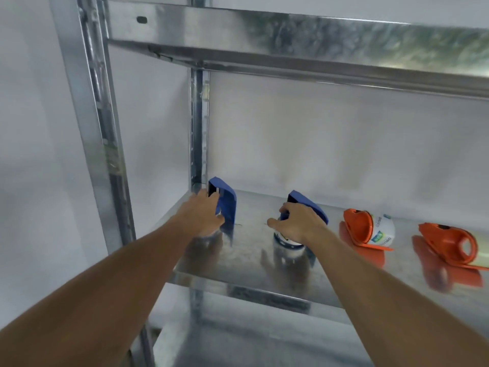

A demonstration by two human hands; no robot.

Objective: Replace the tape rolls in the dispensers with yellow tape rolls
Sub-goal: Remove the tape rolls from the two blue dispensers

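Galvanised metal shelf (246,258), viewed from above and in front. Four tape dispensers stand in a row on it. The left hand (202,217) grips the leftmost blue dispenser (225,205), fingers curled round its near side. The right hand (299,221) holds the second blue dispenser (304,201) from above; a clear tape roll (284,241) shows beneath the palm. To the right stand two orange dispensers, the nearer (357,226) carrying a white printed roll (383,230), the farther (447,241) partly cut off at the frame edge. An upper shelf (291,38) spans overhead.
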